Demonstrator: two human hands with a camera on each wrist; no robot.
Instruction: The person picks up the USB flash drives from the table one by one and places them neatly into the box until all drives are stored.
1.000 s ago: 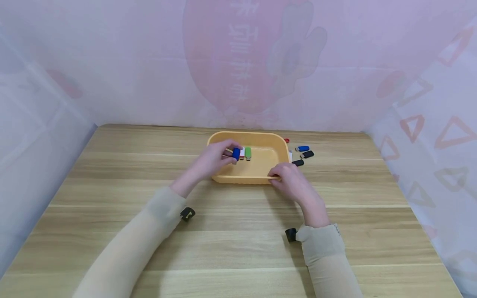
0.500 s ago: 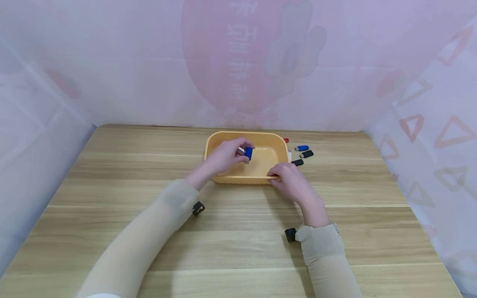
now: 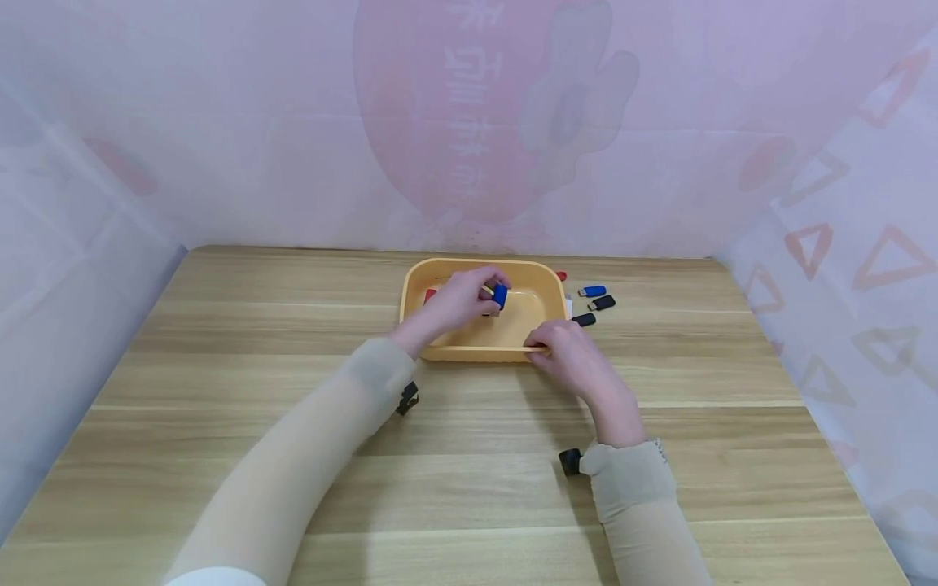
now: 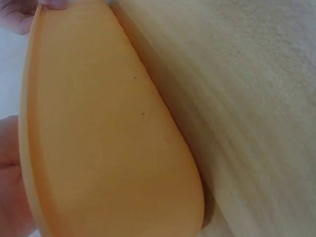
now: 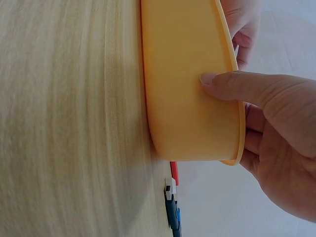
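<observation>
A person's left hand (image 3: 456, 303) pinches a blue USB stick (image 3: 500, 295) in its curled fingers above the middle of a yellow plastic tray (image 3: 529, 275) on the wooden worktop (image 3: 220, 342). The right hand (image 3: 567, 358) grips the tray's near rim — thumb pressed flat on the outer wall, fingers hooked inside. Just right of the tray lie more sticks — one blue (image 3: 592, 290), two black (image 3: 602, 303).

blue usb stick (image 3: 500, 295) held above the yellow tray (image 3: 528, 352).
</observation>
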